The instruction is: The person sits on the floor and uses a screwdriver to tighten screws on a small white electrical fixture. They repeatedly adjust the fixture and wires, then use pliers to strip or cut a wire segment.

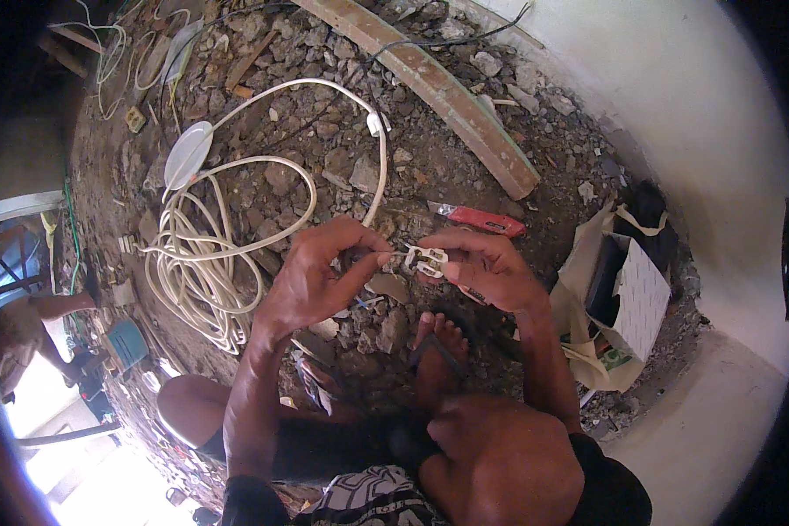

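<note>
Between my hands is a small white electrical fitting (428, 259) with metal parts showing in it. My right hand (493, 268) grips it between thumb and fingers. My left hand (324, 270) pinches a thin wire (398, 254) that reaches the fitting's left side; whether it sits inside a terminal is too small to tell. A thick white cable (384, 167) runs down behind my left hand from a loose coil (203, 280) on the rubble. Just beyond my right hand lies a red utility knife (482, 219), its blade pointing left.
A long plank (430, 92) slants across the rubble ahead, near a pale wall (666, 96). At the right stands a cloth bag (579, 298) with a white box (644, 298). A round white disc (188, 155) lies by the coil. Another person's arm (66, 304) shows at far left.
</note>
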A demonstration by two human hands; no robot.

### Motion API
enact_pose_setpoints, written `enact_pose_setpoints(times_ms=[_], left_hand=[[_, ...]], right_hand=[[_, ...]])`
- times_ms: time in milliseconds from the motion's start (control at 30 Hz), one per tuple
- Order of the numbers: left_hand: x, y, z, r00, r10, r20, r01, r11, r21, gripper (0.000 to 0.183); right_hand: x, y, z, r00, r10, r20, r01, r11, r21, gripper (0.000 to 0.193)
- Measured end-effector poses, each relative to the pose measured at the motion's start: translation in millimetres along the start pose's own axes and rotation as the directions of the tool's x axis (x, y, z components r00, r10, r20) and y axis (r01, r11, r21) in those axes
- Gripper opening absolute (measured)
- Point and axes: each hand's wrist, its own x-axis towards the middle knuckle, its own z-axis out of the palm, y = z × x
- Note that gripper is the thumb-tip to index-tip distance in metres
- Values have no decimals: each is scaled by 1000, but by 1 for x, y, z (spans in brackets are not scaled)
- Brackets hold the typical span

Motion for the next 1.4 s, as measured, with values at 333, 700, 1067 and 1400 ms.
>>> enact_pose_setpoints(times_ms=[333, 700, 1067, 1400], left_hand=[[0, 5, 6, 1000, 9, -15, -8, 999, 37, 11], [-1, 6, 17, 996, 80, -42, -79, 997, 14, 12], [-7, 10, 18, 993, 59, -101, -56, 998, 38, 12], [-8, 7, 27, 981, 97, -168, -90, 995, 49, 13]], right_hand=[[5, 3, 5, 993, -116, 15, 116, 993, 19, 47], [4, 0, 10, 993, -116, -35, 117, 992, 39, 41], [3, -2, 9, 991, -99, -87, 103, 994, 36, 40], [2, -5, 9, 990, -100, -95, 100, 995, -1, 42]])
